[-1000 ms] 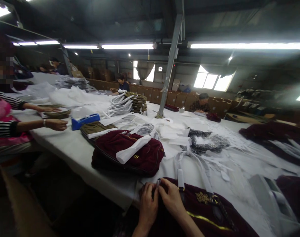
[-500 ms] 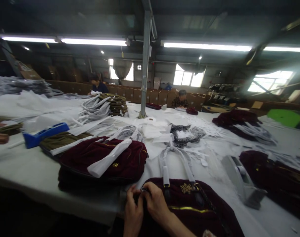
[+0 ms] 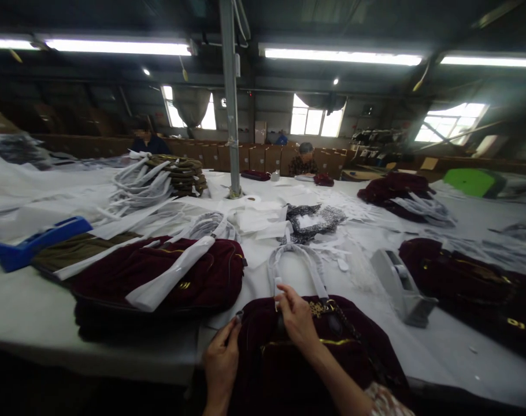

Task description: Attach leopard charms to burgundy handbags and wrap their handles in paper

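A dark maroon bag (image 3: 289, 370) lies on the white-covered table in front of me, its white-wrapped handles (image 3: 295, 251) standing up behind it. My left hand (image 3: 223, 352) pinches a small metal ring (image 3: 239, 315) at the bag's upper left corner. Over the front of the bag, my right hand (image 3: 295, 318) is at the foot of the left handle, fingers bent close to it; whether they grip it is hard to tell. A gold zipper (image 3: 336, 341) and gold lettering show on the bag's front.
Stacked maroon bags (image 3: 159, 277) lie to the left, beside a blue tape dispenser (image 3: 41, 240). A grey dispenser (image 3: 404, 289) and another maroon bag (image 3: 462, 277) are at the right. A metal post (image 3: 230, 115) rises mid-table. Two people sit across the table.
My right hand has left the corner beside my left hand and moved up and right to the handle's base. The whole view has shifted, so things appear further left and higher.
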The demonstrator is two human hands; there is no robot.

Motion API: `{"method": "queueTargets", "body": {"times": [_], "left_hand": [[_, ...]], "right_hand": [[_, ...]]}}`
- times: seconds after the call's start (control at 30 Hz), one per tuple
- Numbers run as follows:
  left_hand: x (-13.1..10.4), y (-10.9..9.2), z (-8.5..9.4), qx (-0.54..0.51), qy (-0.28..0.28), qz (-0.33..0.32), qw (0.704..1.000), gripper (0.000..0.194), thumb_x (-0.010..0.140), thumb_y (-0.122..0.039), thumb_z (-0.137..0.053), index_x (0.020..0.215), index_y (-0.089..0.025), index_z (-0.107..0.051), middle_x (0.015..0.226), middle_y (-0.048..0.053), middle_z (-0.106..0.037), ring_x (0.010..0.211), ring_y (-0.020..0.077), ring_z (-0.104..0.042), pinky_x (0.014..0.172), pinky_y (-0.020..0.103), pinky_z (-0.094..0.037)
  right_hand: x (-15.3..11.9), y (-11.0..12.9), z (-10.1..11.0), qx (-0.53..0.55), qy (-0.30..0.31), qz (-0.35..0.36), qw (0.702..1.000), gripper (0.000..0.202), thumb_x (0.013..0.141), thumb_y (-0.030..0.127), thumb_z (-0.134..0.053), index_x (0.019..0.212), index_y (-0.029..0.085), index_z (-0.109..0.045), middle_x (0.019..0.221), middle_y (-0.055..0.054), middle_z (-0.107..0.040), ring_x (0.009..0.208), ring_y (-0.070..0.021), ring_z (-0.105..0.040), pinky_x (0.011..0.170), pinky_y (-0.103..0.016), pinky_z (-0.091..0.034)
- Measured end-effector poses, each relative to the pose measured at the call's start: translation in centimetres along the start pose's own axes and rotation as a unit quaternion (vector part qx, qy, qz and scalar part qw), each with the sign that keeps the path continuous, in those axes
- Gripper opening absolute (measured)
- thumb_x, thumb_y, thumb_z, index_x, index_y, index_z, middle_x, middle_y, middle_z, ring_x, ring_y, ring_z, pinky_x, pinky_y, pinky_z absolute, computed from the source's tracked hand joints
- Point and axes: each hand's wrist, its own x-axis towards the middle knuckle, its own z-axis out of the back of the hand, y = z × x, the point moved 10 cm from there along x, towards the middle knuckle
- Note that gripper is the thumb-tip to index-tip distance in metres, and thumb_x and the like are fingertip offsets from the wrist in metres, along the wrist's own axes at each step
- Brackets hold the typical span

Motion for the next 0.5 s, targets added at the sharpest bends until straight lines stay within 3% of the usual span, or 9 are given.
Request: {"method": "queueTargets", "body": {"times": [0.1,0.2,0.27,0.37,0.5], "left_hand": [[-0.1,-0.6,0.0,0.007,-0.006,-0.026,1.000,0.038,0.072,-0.046,-0.055,0.094,-0.018,-0.069,0.099,0.008,-0.069,0.095,0.0252,-0.063,0.086,0.034,-0.049],[-0.1,-0.5,0.0,0.039,-0.008,-0.013,0.999,0.038,0.075,-0.045,-0.053,0.097,-0.018,-0.068,0.098,0.008,-0.070,0.093,0.0249,-0.063,0.084,0.033,-0.049],[-0.2,-0.6,0.0,0.060,-0.003,-0.013,0.998,0.041,0.078,-0.045,-0.050,0.106,-0.019,-0.064,0.098,0.007,-0.069,0.093,0.0242,-0.063,0.082,0.032,-0.049],[-0.1,-0.8,-0.1,0.095,0.016,-0.016,0.995,0.046,0.080,-0.045,-0.047,0.119,-0.022,-0.054,0.097,0.005,-0.070,0.091,0.0233,-0.064,0.078,0.033,-0.050],[0.6,-1.1,0.6,0.166,0.026,-0.034,0.985,0.047,0.079,-0.047,-0.045,0.116,-0.020,-0.055,0.098,0.008,-0.069,0.089,0.0260,-0.064,0.073,0.035,-0.051]], "right_hand": [[-1.2,-0.2,0.6,-0.036,0.068,0.018,0.997,0.027,0.087,0.026,-0.041,0.103,0.019,-0.061,0.085,-0.005,-0.067,0.077,-0.0182,-0.061,0.074,-0.028,-0.045],[-4.1,1.5,-1.9,-0.109,0.174,0.096,0.974,0.027,0.081,0.027,-0.051,0.106,0.023,-0.060,0.095,-0.005,-0.064,0.088,-0.0208,-0.056,0.081,-0.032,-0.041],[-5.7,2.4,-3.8,-0.189,0.212,0.134,0.949,0.034,0.073,0.028,-0.059,0.107,0.025,-0.059,0.096,-0.005,-0.062,0.091,-0.0236,-0.052,0.083,-0.037,-0.039],[-6.6,2.7,-5.7,-0.264,0.228,0.157,0.924,0.031,0.066,0.026,-0.061,0.097,0.022,-0.062,0.094,-0.007,-0.059,0.091,-0.0247,-0.049,0.084,-0.040,-0.037],[-6.2,1.1,-6.5,-0.231,0.208,0.153,0.938,0.017,0.067,0.023,-0.059,0.083,0.019,-0.063,0.088,-0.005,-0.060,0.088,-0.0215,-0.050,0.084,-0.034,-0.039]]}}
